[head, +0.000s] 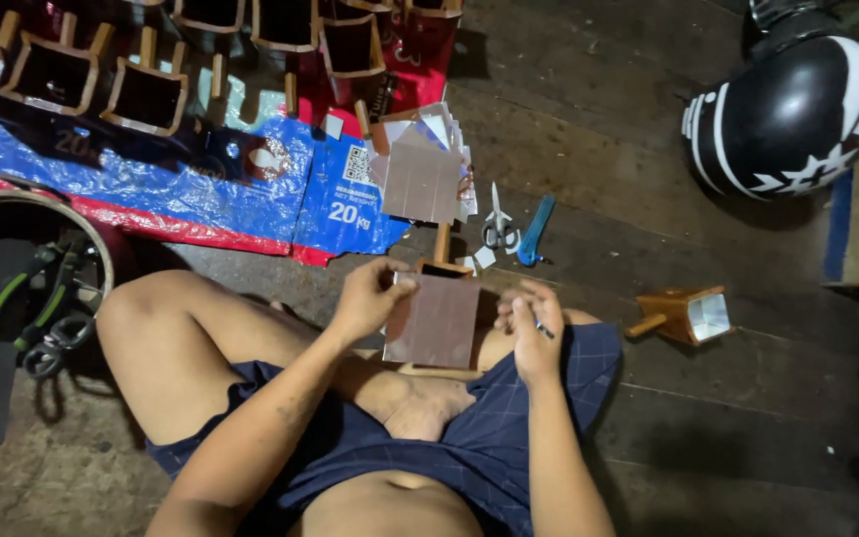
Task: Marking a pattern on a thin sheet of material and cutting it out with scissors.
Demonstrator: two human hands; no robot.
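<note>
Two hands working a shiny sheet (433, 320) onto a wooden box (443, 270) in the lap: left hand (370, 295) pinching its 11 o'clock corner, right hand (532, 333) gripping a thin tool at 3 o'clock. Looks like fitting step; next move needs edges squared.

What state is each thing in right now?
Left hand: gripping the sheet's top corner.
Right hand: beside the sheet, pinching something small.
Sheet: flat, held over a wooden box.
Scissors: closed, on floor.
Side box: tipped on its side.
Helmet: on floor.
</note>
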